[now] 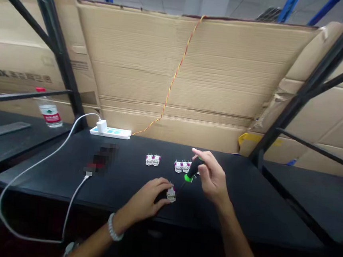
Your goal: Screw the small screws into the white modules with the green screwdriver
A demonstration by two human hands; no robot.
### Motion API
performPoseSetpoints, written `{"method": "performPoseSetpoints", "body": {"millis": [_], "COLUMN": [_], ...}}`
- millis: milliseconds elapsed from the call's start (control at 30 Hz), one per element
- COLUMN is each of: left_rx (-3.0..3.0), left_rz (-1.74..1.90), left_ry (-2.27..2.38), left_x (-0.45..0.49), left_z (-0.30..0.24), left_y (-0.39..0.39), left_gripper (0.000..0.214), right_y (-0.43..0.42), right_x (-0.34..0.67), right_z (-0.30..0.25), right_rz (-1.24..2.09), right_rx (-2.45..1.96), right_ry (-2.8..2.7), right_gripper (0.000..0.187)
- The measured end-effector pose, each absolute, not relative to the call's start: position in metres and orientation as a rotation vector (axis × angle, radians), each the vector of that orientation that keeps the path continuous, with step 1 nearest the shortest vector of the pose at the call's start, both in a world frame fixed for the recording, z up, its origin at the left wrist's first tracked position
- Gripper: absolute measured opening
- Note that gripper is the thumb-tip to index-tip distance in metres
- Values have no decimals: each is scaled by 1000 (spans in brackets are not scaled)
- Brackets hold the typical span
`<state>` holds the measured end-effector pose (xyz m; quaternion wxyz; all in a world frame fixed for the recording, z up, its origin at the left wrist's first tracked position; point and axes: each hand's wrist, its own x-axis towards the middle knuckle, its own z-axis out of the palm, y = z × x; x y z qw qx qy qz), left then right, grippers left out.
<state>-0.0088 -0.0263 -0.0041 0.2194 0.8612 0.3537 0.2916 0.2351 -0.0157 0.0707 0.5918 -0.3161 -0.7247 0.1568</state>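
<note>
My left hand (150, 196) pinches a small white part with a purple section (171, 194) between thumb and fingers, close above the black tabletop. In my right hand (212, 176) is a screwdriver (194, 168) with a black and green handle. Its thin shaft slants down toward the white part; whether the tip touches it I cannot tell. Behind the screwdriver stands a row of similar white and purple parts (181, 167), partly hidden by the handle and my right hand. Two more such parts (152, 160) sit side by side farther left.
A white power strip (111, 132) with a plugged-in charger (101, 126) lies at the back left. Its white cable (41, 161) loops over the front edge. A bottle (50, 112) stands beyond the left black post (65, 61). Cardboard (218, 76) walls the back.
</note>
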Motion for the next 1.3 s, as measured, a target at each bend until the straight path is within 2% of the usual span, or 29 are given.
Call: {"method": "performPoseSetpoints", "body": {"millis": [67, 167, 367, 567, 767, 900, 967, 1067, 1167, 1300], "left_rx": [2381, 2379, 2379, 2355, 2319, 2307, 2305, 2320, 2348, 2347], "left_rz": [799, 802, 801, 814, 837, 860, 861, 844, 801, 727], "left_ry": [982, 989, 987, 994, 1041, 1041, 1068, 1119, 1132, 1130], "left_x": [-9, -8, -9, -8, -7, -6, -6, -4, -3, 0], "left_z": [-4, -4, -4, -5, -6, -6, -5, -1, 4, 10], "left_y": [-26, -26, -27, -27, -26, -23, -19, -12, -7, -2], "left_gripper": [35, 36, 36, 35, 37, 37, 37, 37, 38, 42], "right_y": [-16, -14, -6, 1, 16, 12, 13, 25, 38, 46], "right_x": [236, 240, 245, 243, 246, 242, 239, 236, 236, 234], "right_z": [67, 63, 56, 48, 38, 35, 34, 35, 40, 50], "right_rz": [528, 722, 410, 789, 512, 680, 742, 671, 565, 773], "right_rx": [-685, -628, -674, -532, -633, -577, -581, -623, -613, -472], "right_ry": [-1693, -1693, -1620, -1613, -1461, -1480, -1488, -1442, -1499, -1661], "right_gripper": [46, 48, 33, 40, 43, 43, 49, 51, 45, 47]}}
